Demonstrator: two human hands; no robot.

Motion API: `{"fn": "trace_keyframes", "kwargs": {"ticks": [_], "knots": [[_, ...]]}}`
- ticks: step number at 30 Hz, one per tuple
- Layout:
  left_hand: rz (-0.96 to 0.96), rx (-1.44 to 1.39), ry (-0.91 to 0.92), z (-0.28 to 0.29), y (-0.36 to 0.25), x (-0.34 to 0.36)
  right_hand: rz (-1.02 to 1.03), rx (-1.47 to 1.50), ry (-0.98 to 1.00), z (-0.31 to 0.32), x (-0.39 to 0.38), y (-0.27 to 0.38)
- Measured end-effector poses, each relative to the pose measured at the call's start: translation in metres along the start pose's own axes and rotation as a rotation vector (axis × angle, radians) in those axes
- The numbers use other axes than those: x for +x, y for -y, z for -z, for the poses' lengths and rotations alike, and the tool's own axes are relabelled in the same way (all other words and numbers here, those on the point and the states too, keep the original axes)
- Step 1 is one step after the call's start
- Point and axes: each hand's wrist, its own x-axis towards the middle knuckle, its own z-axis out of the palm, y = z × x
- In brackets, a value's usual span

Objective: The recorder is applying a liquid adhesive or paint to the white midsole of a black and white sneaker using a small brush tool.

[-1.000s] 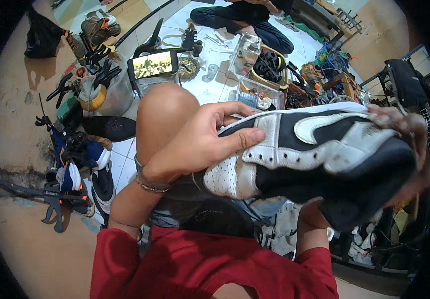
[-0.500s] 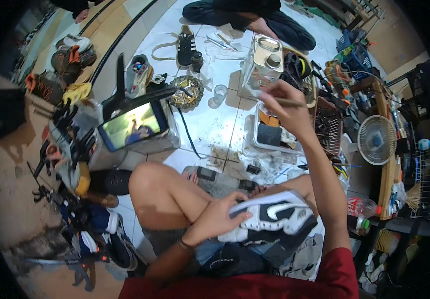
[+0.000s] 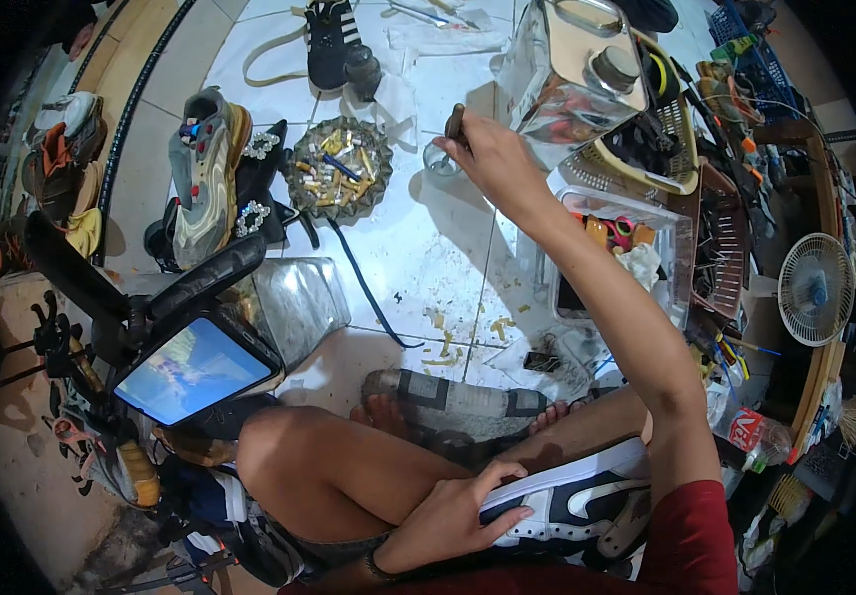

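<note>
My left hand point(image 3: 443, 521) is wrapped over a black and white sneaker point(image 3: 572, 511) lying on its side across my lap, its white sole edge upward. My right hand point(image 3: 492, 164) reaches forward with a short brown stick-like tool point(image 3: 456, 124) pinched in its fingers, right at a small clear cup point(image 3: 437, 162) on the tiled floor. The tool's lower end is hidden by my fingers and the cup. A large square metal can point(image 3: 537, 94) stands just right of that hand, and a round dish of cigarette butts point(image 3: 337, 168) is to its left.
A phone point(image 3: 197, 368) leans on a clamp stand at left. Several shoes point(image 3: 205, 183) lie left and ahead. Plastic baskets point(image 3: 721, 243), a tub of tools point(image 3: 671, 297), a small fan point(image 3: 815, 290) and a bottle point(image 3: 755, 441) crowd the right. Another person's dark-clothed leg point(image 3: 651, 14) shows at top.
The sneaker has dropped from chest height to my lap, still under my left hand. My right hand let go of it and moved forward with the brown tool to the cup.
</note>
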Motion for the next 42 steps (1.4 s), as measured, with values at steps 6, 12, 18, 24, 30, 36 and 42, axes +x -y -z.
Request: {"fn": "trace_keyframes", "kwargs": {"ticks": [6, 12, 18, 24, 30, 36, 42], "knots": [[-0.007, 0.000, 0.010, -0.001, 0.003, -0.004, 0.053, -0.064, -0.013, -0.016, -0.003, -0.007], [-0.044, 0.019, -0.021, -0.006, 0.009, -0.005, 0.023, -0.081, 0.028, -0.019, -0.005, -0.007], [-0.050, -0.013, -0.034, -0.005, 0.007, -0.006, 0.053, 0.012, -0.102, -0.002, 0.001, 0.000], [-0.070, -0.015, -0.035, -0.004, 0.007, -0.007, 0.099, -0.005, -0.316, 0.034, 0.013, 0.021], [-0.099, -0.020, -0.049, -0.003, 0.009, -0.005, 0.114, -0.036, -0.420, 0.041, 0.013, 0.031], [-0.084, -0.046, -0.085, -0.007, 0.008, -0.010, -0.051, 0.078, -0.252, 0.024, -0.005, 0.045], [-0.135, -0.002, -0.116, -0.006, 0.014, -0.010, -0.059, 0.084, -0.285, 0.027, 0.001, 0.040]]}}
